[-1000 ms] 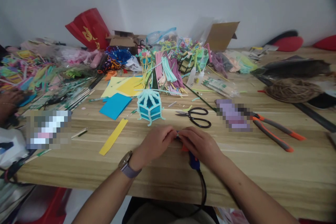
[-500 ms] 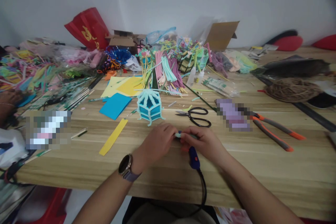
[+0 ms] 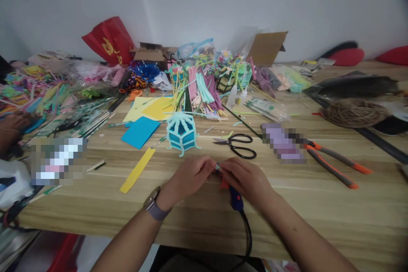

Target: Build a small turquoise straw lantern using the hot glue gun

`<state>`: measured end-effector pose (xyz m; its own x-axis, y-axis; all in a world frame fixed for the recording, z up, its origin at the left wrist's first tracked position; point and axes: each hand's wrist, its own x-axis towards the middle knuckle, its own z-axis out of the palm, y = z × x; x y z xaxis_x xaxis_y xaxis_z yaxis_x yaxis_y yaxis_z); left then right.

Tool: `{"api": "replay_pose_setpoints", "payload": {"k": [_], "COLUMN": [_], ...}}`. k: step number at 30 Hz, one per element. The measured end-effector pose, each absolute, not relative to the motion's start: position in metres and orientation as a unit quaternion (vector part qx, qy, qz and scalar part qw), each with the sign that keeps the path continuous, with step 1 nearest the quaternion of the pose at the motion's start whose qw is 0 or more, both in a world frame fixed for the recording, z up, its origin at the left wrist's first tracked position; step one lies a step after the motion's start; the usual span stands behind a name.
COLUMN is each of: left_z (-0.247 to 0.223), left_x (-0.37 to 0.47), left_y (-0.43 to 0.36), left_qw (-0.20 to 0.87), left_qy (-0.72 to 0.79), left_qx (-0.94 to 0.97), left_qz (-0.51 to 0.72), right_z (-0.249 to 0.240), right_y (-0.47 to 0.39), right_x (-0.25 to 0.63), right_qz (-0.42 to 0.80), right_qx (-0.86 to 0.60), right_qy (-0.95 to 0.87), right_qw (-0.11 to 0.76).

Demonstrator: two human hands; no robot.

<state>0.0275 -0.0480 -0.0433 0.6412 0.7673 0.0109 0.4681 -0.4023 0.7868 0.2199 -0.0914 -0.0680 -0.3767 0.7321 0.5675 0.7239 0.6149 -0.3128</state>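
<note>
Close together above the table, my left hand (image 3: 194, 176) and my right hand (image 3: 247, 178) are both closed, fingertips pinching a small pale mint-green piece (image 3: 217, 167). Most of that piece is hidden by the fingers, so its shape is unclear. Under my right hand lies a dark blue corded tool (image 3: 236, 199) with a red part; its front end is covered. Just beyond my left hand stands a mint pipe-cleaner lantern (image 3: 181, 136) with blue panels. Black-handled scissors (image 3: 230, 141) lie open-bladed past my right hand.
Yellow strip (image 3: 137, 171) and blue sheets (image 3: 140, 131) lie at left. Orange-grey pliers (image 3: 331, 159) and a pixelated phone-like object (image 3: 283, 142) are at right. Pipe-cleaner bundles (image 3: 204, 87) and glue bottles (image 3: 233, 95) fill the back. Another person's hand (image 3: 14, 125) shows at far left.
Both hands have turned slightly at the small piece, and the right fingers have curled further over it. The whole view has shifted a little downward in the frame.
</note>
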Motion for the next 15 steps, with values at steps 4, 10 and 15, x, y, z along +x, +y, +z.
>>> {"api": "replay_pose_setpoints", "payload": {"k": [4,10,15], "left_z": [-0.043,-0.047,-0.054], "left_x": [0.03,0.032,0.031], "left_y": [-0.049,-0.052,-0.051], "left_qw": [0.395,0.296,0.218], "left_qy": [0.385,0.396,0.351], "left_qx": [0.814,0.848,0.891], "left_qz": [0.185,0.191,0.19], "right_z": [-0.072,-0.071,-0.063], "right_y": [-0.093,-0.091,-0.089], "right_x": [0.219,0.218,0.215], "right_qz": [-0.032,0.055,0.206], "right_qx": [-0.428,-0.457,-0.512], "right_qy": [-0.84,-0.821,-0.766], "right_qw": [0.333,0.337,0.331]}}
